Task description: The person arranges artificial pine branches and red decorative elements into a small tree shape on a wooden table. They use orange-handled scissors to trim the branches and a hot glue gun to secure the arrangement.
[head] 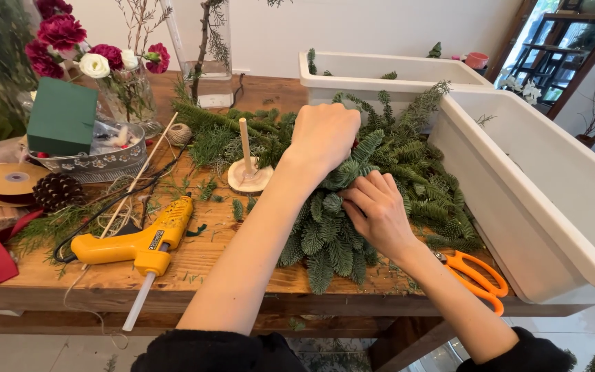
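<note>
Right hand (378, 212) pinching fir sprigs (332, 234), left hand (323, 136) fisted — knuckles up — gripping greenery.

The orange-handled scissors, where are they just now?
The orange-handled scissors lie on the wooden table near its front right edge, just right of the person's right hand, between the fir branches and the white plastic tub.

Wooden table (201, 265), fir branches (380, 186), glue gun (142, 242)
</note>
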